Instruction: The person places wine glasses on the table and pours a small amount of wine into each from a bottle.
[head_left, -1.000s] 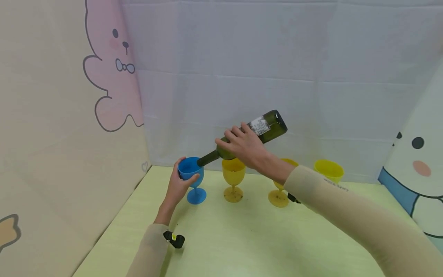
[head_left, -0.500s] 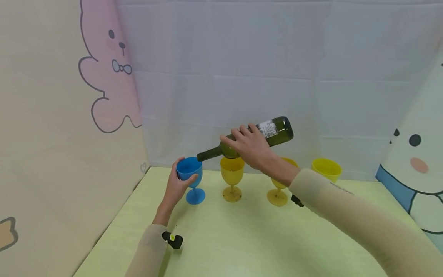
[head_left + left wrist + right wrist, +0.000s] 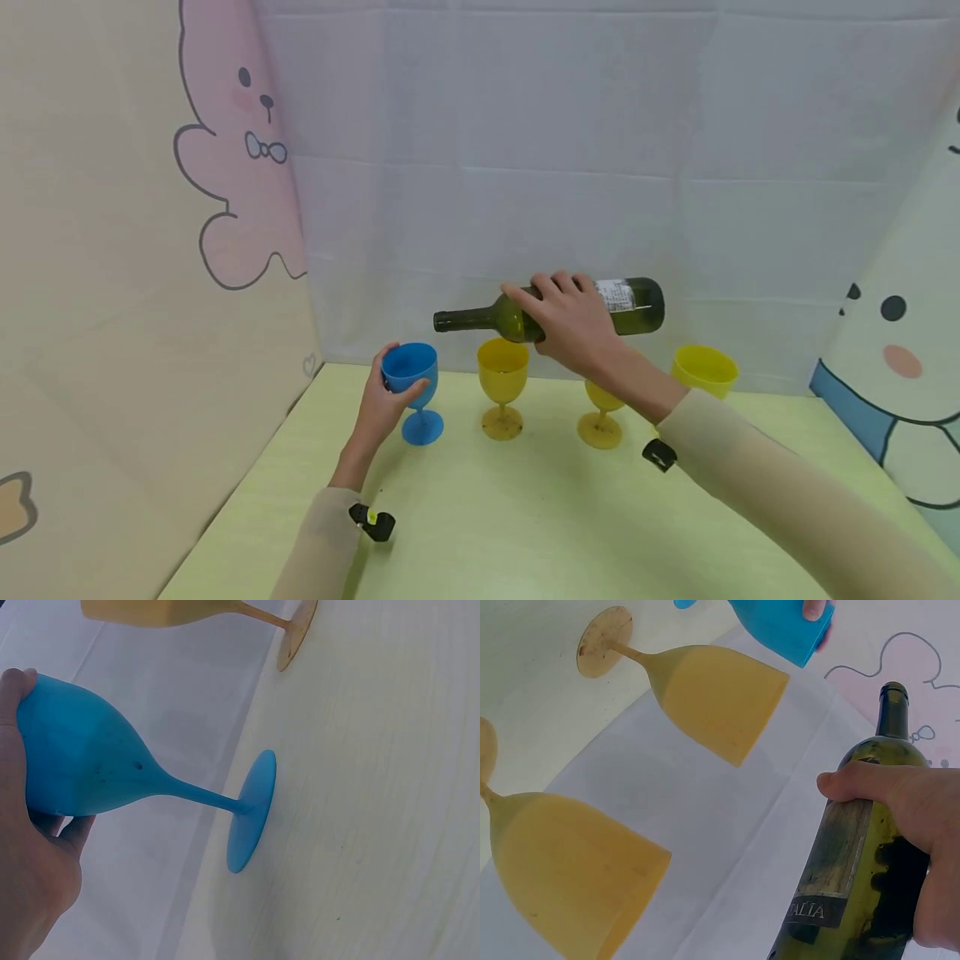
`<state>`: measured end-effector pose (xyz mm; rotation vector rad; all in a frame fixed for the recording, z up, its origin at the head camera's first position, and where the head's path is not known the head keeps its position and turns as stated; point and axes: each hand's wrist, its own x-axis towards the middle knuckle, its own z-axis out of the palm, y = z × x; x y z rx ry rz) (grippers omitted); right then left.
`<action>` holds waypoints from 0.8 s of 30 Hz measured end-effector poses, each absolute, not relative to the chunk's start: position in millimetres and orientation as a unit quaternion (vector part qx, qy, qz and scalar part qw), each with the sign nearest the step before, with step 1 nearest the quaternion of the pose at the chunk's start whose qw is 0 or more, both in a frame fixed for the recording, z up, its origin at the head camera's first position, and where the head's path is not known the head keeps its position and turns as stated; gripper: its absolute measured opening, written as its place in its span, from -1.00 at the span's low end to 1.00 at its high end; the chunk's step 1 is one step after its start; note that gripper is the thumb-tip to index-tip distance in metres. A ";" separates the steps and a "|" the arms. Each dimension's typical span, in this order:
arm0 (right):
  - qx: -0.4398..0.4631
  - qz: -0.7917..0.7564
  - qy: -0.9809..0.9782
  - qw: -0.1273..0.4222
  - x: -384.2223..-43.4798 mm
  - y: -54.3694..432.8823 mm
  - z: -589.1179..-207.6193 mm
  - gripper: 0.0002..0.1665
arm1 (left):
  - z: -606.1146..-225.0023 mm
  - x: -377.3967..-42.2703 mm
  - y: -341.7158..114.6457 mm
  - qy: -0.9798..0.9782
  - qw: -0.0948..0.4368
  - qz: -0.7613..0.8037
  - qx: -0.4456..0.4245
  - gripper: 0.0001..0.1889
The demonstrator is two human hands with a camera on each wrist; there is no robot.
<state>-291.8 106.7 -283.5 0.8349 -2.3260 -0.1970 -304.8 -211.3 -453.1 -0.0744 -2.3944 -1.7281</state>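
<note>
My left hand [image 3: 381, 407] grips the bowl of a blue goblet [image 3: 422, 375], fingers behind and thumb across the near side. The goblet stands upright, its round foot [image 3: 252, 812] at the table in the left wrist view. My right hand [image 3: 573, 323] is wrapped round the body of a green glass wine bottle [image 3: 637, 307]. The bottle lies almost level in the air, its neck [image 3: 465, 320] pointing left, with the mouth above and just right of the blue rim. Below the bottle stands a yellow goblet [image 3: 503, 371]. Dark patches show inside the bottle [image 3: 889, 889] in the right wrist view.
A second yellow goblet [image 3: 600, 425] stands under my right forearm, partly hidden by it. Farther right is a brighter yellow goblet [image 3: 705, 367], its lower part behind my sleeve. All stand along the back of the pale table [image 3: 480, 517], before a white cloth [image 3: 480, 217].
My right hand has moved right and turned the bottle from neck-down to nearly level. The bottle's mouth has risen from inside the blue goblet's rim. My left hand keeps its hold.
</note>
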 end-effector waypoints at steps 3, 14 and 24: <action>0.314 -0.066 -0.889 0.327 -288.0 115.1 -282.4 0.02 | -453.2 -305.4 -211.5 -0.808 0.092 -0.581 -0.023 -0.09; 0.285 -0.009 -0.895 0.342 -277.6 139.9 -277.7 0.10 | -453.4 -306.4 -216.4 -0.809 0.091 -0.580 -0.027 -0.09; 0.242 0.051 -0.910 0.332 -264.8 167.1 -282.7 0.13 | -453.5 -307.0 -214.1 -0.806 0.079 -0.586 -0.029 -0.09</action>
